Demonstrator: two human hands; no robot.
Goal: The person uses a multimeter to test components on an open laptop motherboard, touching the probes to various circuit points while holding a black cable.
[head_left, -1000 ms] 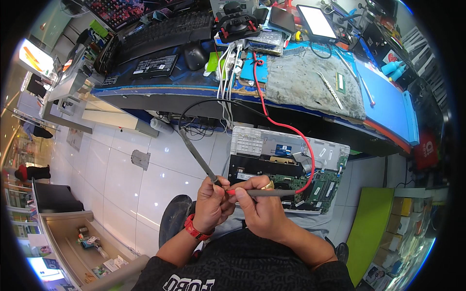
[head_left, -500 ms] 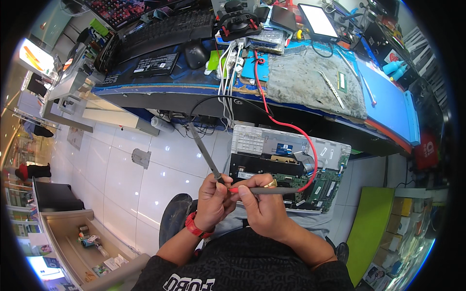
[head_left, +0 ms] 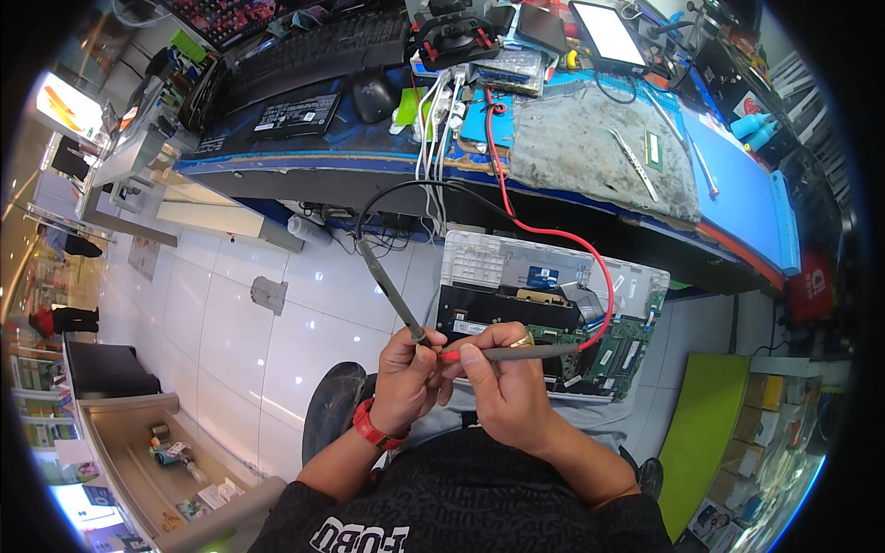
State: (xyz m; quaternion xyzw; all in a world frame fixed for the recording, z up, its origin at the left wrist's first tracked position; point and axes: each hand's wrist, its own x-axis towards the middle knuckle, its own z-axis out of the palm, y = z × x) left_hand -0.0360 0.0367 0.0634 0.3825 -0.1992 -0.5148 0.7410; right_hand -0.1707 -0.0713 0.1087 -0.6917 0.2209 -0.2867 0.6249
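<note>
My left hand (head_left: 408, 376) is closed round the lower end of a grey test probe with a black cable (head_left: 392, 300), which slants up and to the left. In my right hand (head_left: 502, 387) lies a second grey test probe with a red tip and red cable (head_left: 544, 351), pinched between thumb and fingers and nearly level. Both probe tips meet between my hands, where fingers partly hide them. Just beyond, an opened laptop base (head_left: 553, 309) rests across my lap, its green circuit board and black battery showing.
Ahead stands a workbench with a grey mat (head_left: 581, 138), holding tweezers (head_left: 634, 164) and a memory module (head_left: 654, 150). A mouse (head_left: 373, 97), a keyboard (head_left: 313, 60) and a laptop battery (head_left: 295, 116) are at the left. White cables (head_left: 433, 138) hang over the bench edge.
The red-cabled probe has tilted a little, its cable end rising slightly. My left hand keeps nearly the same place, and the view has shifted slightly.
</note>
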